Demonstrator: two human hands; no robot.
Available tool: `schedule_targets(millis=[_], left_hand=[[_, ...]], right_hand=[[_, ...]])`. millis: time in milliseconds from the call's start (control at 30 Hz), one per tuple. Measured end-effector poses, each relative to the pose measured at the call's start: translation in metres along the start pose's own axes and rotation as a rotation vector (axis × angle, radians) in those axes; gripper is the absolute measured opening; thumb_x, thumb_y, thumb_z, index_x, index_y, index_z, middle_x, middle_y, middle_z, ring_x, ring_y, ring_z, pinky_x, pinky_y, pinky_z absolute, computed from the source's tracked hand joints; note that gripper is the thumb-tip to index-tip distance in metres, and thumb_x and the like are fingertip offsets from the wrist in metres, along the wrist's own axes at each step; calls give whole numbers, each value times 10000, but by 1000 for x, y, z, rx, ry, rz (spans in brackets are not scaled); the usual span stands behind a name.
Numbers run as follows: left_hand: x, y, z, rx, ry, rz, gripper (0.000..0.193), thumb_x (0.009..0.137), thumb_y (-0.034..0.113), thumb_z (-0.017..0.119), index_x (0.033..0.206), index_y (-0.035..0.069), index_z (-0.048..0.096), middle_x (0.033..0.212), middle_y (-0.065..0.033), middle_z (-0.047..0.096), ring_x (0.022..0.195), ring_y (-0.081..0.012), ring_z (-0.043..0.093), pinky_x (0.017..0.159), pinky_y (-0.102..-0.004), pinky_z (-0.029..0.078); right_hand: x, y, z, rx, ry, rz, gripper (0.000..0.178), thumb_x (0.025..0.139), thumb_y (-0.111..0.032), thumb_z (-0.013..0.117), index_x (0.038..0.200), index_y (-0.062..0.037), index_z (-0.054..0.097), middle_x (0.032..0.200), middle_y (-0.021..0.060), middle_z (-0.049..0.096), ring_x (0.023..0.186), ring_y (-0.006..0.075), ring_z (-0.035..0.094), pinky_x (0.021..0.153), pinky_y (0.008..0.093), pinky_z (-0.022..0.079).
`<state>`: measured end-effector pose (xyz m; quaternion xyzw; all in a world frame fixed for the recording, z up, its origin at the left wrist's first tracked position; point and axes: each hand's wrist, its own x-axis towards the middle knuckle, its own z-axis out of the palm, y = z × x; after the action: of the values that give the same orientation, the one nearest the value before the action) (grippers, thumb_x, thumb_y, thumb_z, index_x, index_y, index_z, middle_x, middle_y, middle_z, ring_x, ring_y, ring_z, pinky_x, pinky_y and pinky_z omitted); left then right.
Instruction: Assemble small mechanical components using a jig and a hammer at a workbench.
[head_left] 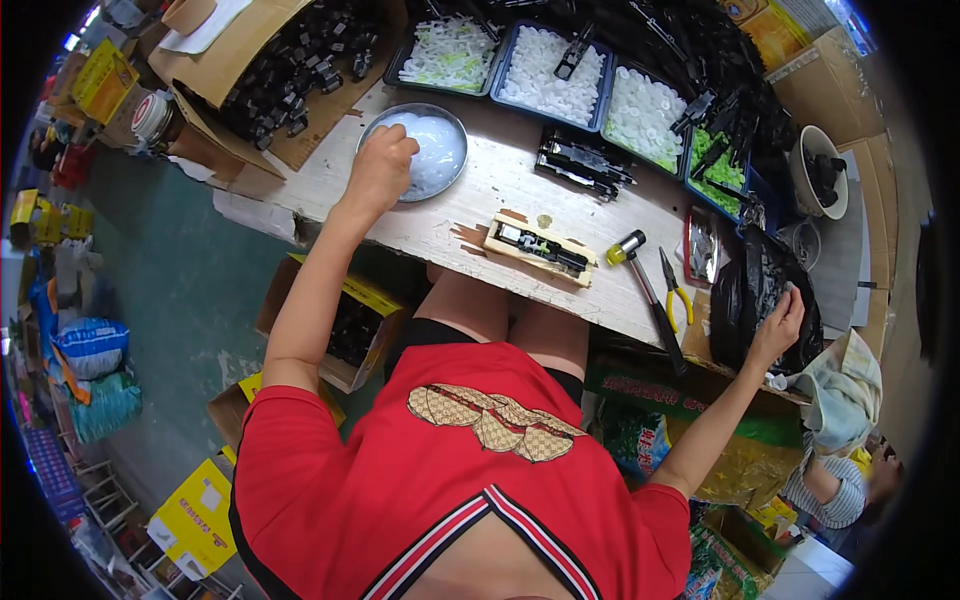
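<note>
My left hand [383,168] is over the near-left rim of a round metal dish [462,150] with a pale bluish-white paste in it. Its fingers are curled together, and what they hold, if anything, is hidden. Out to the right, my right hand [778,328] reaches the mouth of a black plastic bag [740,300], fingertips together; I cannot make out what is in them. In front of me lies a wooden block [493,240] with a hollow. A black mechanism [545,247] with white and green parts sits in it, touched by neither hand.
A hammer [652,300] and yellow-handled pliers [678,295] lie right of the block. Black metal assemblies [582,165] lie behind it. Trays of small white [553,75] and green parts [715,172] line the back. A carton of black parts [300,80] stands left; a bowl [810,170] stands right.
</note>
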<state>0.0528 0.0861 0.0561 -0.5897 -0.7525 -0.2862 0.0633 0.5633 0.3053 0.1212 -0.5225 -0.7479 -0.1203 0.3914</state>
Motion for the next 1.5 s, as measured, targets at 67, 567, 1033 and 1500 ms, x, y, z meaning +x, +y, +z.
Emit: schedule_targets(millis=[67,567,1033,1500], left_hand=[[0,2,-1,58,-25,16,89,657,-35,584,725,14,613,768,-117,550,809,-296,531,700,-388,448],[-13,82,-12,-1385,-151,-395,104,742,-32,647,842,-10,631,823,-8,556,729,-72,532,646,-187,427],[-12,112,6,-1197,-127,-169,100,729,-39,649,819,5,643,813,-26,564,734,-87,528,647,-206,426],[-7,125,13,-778,-79,172,274,657,44,705,924,52,645,917,-54,597,865,-217,524,749,-314,426]], right_hand=[[-2,-9,2,43,-47,10,213,885,-101,493,1056,2,568,937,137,586,846,297,576,731,347,451],[-56,-230,47,786,-550,-443,201,757,-66,629,957,-72,612,782,46,567,724,193,529,647,312,334],[-57,-238,47,785,-614,-459,168,778,-129,619,942,-94,602,752,21,547,718,172,514,655,308,296],[-66,-206,54,1134,-1166,160,236,861,-122,564,1080,-35,579,841,6,591,740,71,529,630,232,431]])
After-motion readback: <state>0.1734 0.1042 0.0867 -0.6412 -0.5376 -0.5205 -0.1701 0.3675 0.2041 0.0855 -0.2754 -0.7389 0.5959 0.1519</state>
